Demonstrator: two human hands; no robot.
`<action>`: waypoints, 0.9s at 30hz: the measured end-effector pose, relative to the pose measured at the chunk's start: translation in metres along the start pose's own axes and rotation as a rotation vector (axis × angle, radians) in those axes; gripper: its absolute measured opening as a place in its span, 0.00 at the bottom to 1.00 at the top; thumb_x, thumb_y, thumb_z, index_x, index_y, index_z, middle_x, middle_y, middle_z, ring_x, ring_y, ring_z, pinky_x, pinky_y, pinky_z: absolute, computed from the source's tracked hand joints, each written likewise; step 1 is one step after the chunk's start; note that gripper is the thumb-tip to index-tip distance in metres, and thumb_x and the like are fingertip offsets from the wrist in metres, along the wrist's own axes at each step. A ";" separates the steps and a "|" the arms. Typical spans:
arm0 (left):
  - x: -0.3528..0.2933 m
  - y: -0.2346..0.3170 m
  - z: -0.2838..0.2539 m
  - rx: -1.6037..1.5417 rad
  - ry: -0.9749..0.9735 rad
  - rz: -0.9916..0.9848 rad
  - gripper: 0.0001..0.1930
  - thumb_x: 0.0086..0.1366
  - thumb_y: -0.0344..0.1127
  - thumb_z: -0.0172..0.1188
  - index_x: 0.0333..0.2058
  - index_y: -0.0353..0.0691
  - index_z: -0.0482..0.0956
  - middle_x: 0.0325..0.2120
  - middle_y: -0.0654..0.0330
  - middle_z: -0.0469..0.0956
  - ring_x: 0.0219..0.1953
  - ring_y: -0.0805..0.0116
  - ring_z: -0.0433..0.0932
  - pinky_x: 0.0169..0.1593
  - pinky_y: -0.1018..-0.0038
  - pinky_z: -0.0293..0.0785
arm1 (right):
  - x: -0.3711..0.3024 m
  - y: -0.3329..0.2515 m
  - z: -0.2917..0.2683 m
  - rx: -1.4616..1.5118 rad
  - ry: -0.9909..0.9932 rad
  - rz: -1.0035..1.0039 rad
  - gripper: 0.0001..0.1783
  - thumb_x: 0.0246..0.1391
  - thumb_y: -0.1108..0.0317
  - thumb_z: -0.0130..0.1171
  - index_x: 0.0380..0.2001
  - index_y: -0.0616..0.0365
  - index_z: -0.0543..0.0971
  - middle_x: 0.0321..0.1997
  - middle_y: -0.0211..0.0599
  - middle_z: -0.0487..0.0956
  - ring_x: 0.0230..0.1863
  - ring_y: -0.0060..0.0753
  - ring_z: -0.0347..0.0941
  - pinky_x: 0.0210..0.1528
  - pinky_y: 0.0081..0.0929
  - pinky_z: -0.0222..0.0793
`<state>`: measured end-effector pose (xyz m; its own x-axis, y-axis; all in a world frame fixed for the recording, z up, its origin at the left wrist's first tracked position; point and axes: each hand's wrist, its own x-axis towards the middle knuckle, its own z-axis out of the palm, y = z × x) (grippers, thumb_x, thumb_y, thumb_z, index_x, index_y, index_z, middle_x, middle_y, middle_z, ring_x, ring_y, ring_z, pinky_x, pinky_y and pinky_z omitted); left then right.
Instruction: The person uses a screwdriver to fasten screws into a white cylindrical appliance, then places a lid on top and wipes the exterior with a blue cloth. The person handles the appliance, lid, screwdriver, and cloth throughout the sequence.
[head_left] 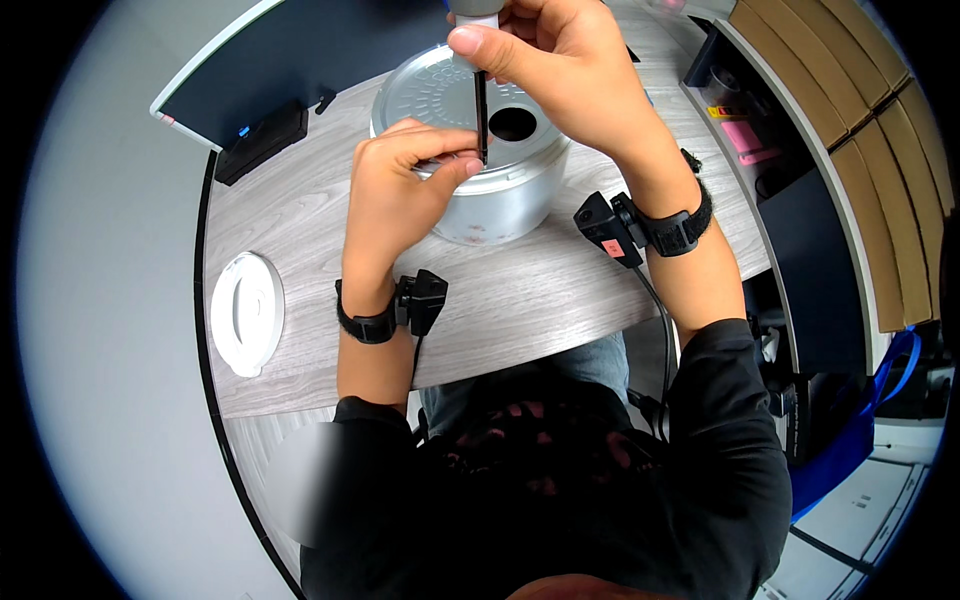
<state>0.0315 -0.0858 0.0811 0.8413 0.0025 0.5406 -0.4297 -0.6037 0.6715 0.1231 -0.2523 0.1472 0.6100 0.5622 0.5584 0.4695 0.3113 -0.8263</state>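
A silver, drum-shaped appliance body (500,205), seemingly a rice cooker turned bottom up, stands on the desk. Its top plate (430,85) has rings of vent slots and a round dark hole. My right hand (580,75) is closed round the grey and white handle of a screwdriver (482,110), held upright with its long black shaft pointing down. The shaft's tip is at the near rim of the plate, left of the hole. My left hand (395,190) pinches the shaft's lower end between thumb and fingers; whether a screw is there too is hidden.
A white oval plastic cover (247,313) lies on the desk (310,240) at the left. Behind it stand a dark monitor (300,70) and a black box (262,143). At the right are a shelf with a pink item (745,140), and cardboard boxes (880,200). Cables hang from both wrist straps.
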 end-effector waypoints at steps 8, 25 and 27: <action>0.002 0.003 0.002 -0.117 0.068 0.003 0.09 0.56 0.28 0.71 0.37 0.36 0.86 0.25 0.62 0.85 0.30 0.73 0.80 0.36 0.76 0.75 | 0.002 0.003 -0.001 -0.064 -0.019 -0.022 0.12 0.58 0.70 0.67 0.42 0.63 0.78 0.30 0.20 0.75 0.28 0.06 0.65 0.29 0.10 0.63; 0.004 -0.002 0.012 -0.152 0.068 0.027 0.04 0.65 0.27 0.63 0.34 0.34 0.85 0.27 0.58 0.86 0.31 0.71 0.85 0.35 0.78 0.78 | 0.001 0.018 0.001 0.318 -0.039 -0.019 0.23 0.56 0.70 0.69 0.51 0.62 0.72 0.41 0.28 0.77 0.40 0.15 0.73 0.44 0.17 0.71; 0.004 -0.002 0.008 -0.152 0.030 0.031 0.04 0.65 0.27 0.62 0.35 0.34 0.85 0.28 0.57 0.86 0.32 0.70 0.85 0.36 0.77 0.78 | 0.001 0.029 0.003 0.125 0.005 -0.159 0.18 0.58 0.66 0.68 0.48 0.62 0.78 0.39 0.30 0.80 0.37 0.17 0.76 0.39 0.17 0.73</action>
<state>0.0380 -0.0914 0.0779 0.8178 0.0106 0.5754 -0.5018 -0.4766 0.7219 0.1353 -0.2398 0.1239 0.5379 0.4947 0.6826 0.4772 0.4888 -0.7303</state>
